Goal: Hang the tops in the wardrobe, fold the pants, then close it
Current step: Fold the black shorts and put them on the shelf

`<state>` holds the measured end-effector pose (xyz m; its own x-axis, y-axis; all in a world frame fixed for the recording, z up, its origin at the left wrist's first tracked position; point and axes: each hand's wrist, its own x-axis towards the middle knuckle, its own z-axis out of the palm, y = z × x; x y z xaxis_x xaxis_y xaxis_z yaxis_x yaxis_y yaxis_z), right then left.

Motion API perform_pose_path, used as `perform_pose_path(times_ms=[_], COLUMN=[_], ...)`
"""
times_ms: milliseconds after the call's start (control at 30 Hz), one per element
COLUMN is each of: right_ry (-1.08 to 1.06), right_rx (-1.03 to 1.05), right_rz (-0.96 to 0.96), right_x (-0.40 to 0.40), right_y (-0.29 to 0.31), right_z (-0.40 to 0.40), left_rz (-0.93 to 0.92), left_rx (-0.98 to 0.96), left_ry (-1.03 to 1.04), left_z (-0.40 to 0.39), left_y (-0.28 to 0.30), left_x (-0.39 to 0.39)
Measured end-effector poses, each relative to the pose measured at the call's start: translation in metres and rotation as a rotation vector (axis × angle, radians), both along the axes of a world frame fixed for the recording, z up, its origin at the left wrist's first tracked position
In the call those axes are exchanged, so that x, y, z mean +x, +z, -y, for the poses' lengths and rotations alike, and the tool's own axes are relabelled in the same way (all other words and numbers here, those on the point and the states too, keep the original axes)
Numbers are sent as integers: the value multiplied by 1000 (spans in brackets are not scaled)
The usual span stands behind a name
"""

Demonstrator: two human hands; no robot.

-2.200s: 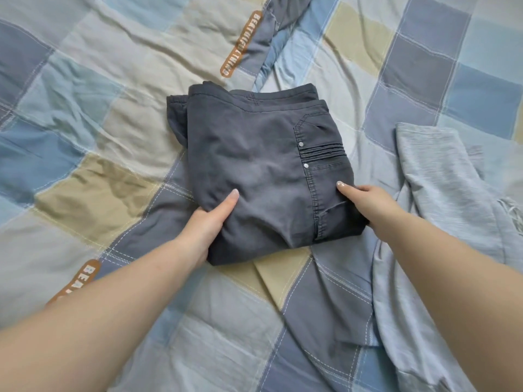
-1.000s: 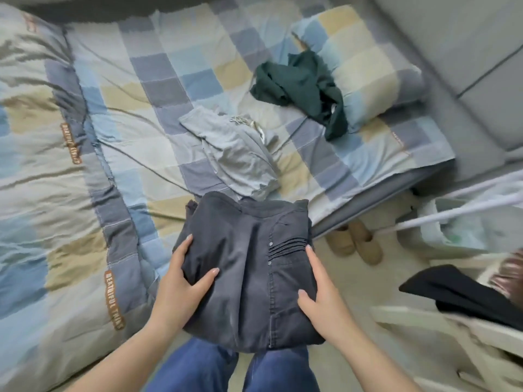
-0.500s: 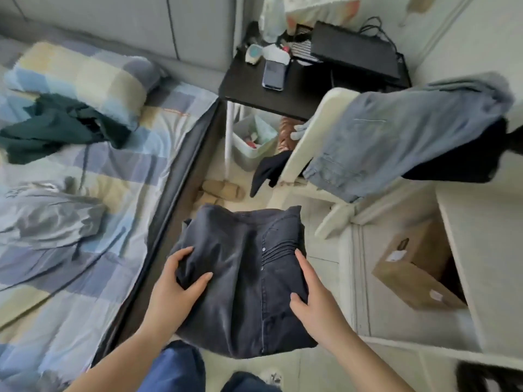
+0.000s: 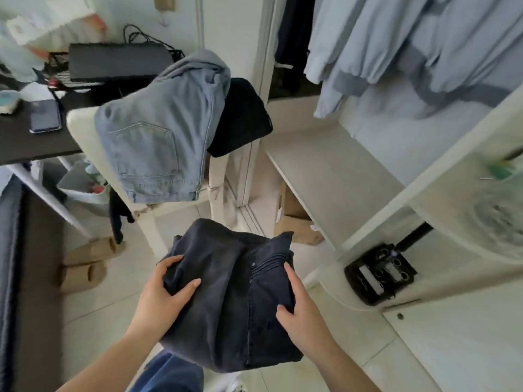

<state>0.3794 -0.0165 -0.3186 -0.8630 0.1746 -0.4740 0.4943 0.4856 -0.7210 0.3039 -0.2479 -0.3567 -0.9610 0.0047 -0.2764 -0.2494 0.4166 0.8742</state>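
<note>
The folded dark grey pants hang in the air in front of me, above the tiled floor. My left hand grips their left edge, thumb on top and fingers under. Gripping the right edge is my right hand. The open wardrobe is at the right, its pale shelf bare. Light blue tops hang from above inside it.
A white chair draped with light blue jeans and a black garment stands left of the wardrobe. A black desk holds a phone. Slippers, a cardboard box and a black power strip sit low.
I lifted the folded pants off the bed and turned right with them, from the bed past the desk and chair to face the open wardrobe. Both hands keep their grip.
</note>
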Motion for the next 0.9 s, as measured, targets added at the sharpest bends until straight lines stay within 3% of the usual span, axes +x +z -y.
perform_pose_path(times_ms=[267, 500, 700, 900], right_ry=[-199, -553, -857, -1080], right_rx=[-31, -16, 228, 552], right_rz=[23, 14, -15, -57], right_x=[-60, -182, -262, -280], right_y=[-29, -44, -18, -9], right_z=[-45, -87, -155, -242], left_rz=[46, -19, -200, -320], left_rx=[8, -33, 3, 166], left_ry=[-156, -443, -775, -967], left_z=[-63, -153, -283, -412], left_y=[-31, -49, -26, -14], left_x=[-94, -263, -367, -396])
